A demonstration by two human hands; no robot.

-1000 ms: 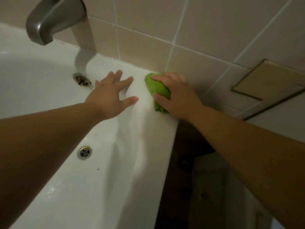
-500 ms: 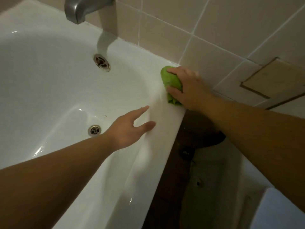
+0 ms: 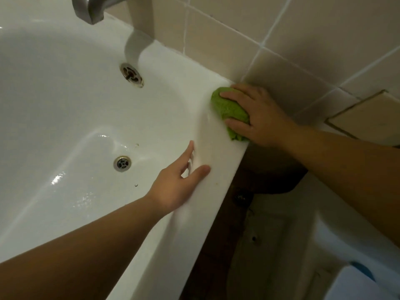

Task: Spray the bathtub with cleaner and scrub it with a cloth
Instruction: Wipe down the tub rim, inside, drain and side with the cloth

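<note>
R hand (image 3: 258,118) grips green cloth (image 3: 229,110) on tub rim (image 3: 218,161); L hand (image 3: 177,182) relaxed, fingers straight.

cloth (image 3: 229,109) on bathtub (image 3: 218,148) rim, spout (image 3: 95,7) above overflow (image 3: 131,75)

Dim, warm indoor light, soft and low in contrast. Small specular glints sit on the wet floor of the bathtub (image 3: 65,118) beside the drain (image 3: 122,163). The spout (image 3: 95,7) throws a soft grey shadow down the tub's end wall. Under the rim at lower right all sinks into dark. Wide-angle bending curves the tile lines; fine detail is smeared
</note>
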